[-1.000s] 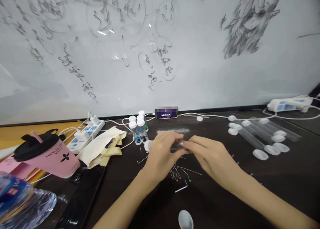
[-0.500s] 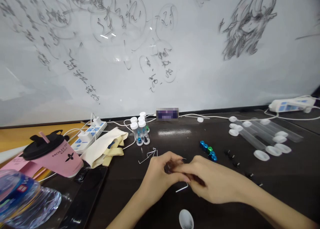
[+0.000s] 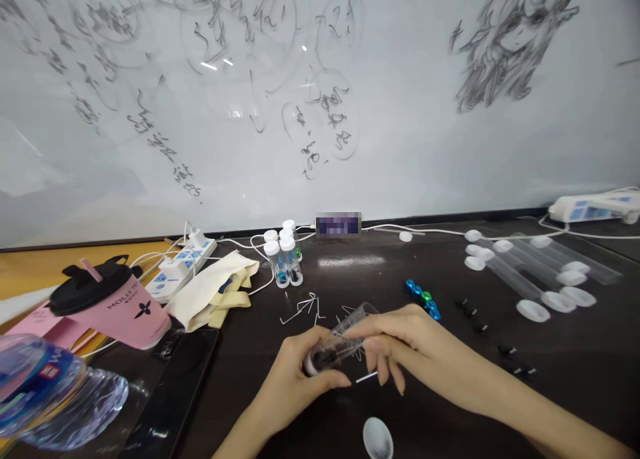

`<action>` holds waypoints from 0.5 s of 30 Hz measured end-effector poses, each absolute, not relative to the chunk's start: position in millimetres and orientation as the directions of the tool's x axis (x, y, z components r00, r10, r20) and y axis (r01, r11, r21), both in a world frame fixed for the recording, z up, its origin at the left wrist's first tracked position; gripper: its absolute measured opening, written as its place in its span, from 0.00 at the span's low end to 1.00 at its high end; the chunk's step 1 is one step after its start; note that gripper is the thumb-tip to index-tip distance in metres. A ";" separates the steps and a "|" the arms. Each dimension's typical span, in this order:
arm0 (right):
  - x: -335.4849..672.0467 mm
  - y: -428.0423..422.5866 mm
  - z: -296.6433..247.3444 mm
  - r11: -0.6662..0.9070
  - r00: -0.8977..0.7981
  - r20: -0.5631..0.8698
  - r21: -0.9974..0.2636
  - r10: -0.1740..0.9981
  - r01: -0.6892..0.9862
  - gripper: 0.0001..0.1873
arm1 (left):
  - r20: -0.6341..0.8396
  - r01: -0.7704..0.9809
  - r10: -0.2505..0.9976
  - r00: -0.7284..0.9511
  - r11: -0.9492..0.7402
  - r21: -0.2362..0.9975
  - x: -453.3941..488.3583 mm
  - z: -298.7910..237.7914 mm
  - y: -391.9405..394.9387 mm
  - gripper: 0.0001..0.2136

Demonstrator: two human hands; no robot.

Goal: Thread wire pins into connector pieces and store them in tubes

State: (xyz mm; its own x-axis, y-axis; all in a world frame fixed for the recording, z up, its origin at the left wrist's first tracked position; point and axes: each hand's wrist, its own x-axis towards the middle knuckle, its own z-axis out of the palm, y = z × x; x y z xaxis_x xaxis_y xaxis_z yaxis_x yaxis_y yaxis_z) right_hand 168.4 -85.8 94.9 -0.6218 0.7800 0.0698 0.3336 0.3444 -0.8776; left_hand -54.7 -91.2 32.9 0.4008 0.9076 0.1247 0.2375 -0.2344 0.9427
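Above the desk (image 3: 450,412), well forward of its rear edge, we see the right hand (image 3: 417,345), loosely curled, and the left hand (image 3: 290,369), clasping the lower end of a tilted clear tube (image 3: 344,333); whether the right grips its upper end, we cannot tell.

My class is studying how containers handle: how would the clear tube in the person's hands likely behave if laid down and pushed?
The clear tube looks round, so it would probably roll. Its wall looks straight and undented between the left hand and right hand, suggesting it is fairly stiff. The smooth, shiny surface may feel slippery.
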 end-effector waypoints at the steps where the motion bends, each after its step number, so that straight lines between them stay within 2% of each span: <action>1: 168.8 -85.1 93.6 0.317 -0.619 0.043 -0.885 0.784 0.340 0.17 | 0.105 0.295 0.910 0.400 -0.236 0.926 -55.8 29.8 -91.7 0.14; 3: 170.1 -83.9 91.5 0.281 -0.632 -0.022 -0.884 0.775 0.375 0.17 | 0.091 0.356 0.906 0.414 -0.253 0.900 -55.7 24.4 -93.2 0.14; 7: 172.8 -83.7 91.4 0.249 -0.655 -0.107 -0.869 0.748 0.427 0.18 | 0.123 0.366 0.882 0.455 -0.311 0.877 -52.0 19.3 -96.8 0.15; 15: 172.9 -82.6 100.0 0.307 -0.681 -0.117 -0.829 0.723 0.468 0.18 | 0.164 0.315 0.895 0.415 -0.310 0.897 -49.0 15.2 -100.2 0.15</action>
State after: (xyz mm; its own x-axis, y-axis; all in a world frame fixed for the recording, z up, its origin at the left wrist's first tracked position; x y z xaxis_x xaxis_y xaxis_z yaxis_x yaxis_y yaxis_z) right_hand 172.9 -82.6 100.0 -0.6812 0.7228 -0.1166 0.4679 0.3072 -0.8287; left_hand -49.0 -100.2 15.2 0.4154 0.8948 0.1637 0.3153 -0.3104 0.8968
